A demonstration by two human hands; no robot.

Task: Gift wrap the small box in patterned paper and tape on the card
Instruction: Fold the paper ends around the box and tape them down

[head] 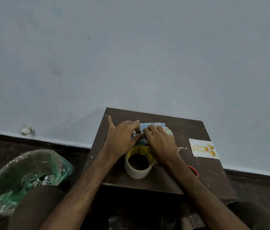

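Left hand fingers lie spread, pressing the patterned paper; right hand fingers curl, pinching its fold. The small box is hidden beneath them. Best to keep that fold taut and flat; the tape roll waits just behind the fingers.

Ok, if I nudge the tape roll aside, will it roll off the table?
Probably not: the tape roll seems to sit on its flat face, hole upward, so it should slide, not roll. It sits close to the near edge of the table, though, so a push that way might drop it.
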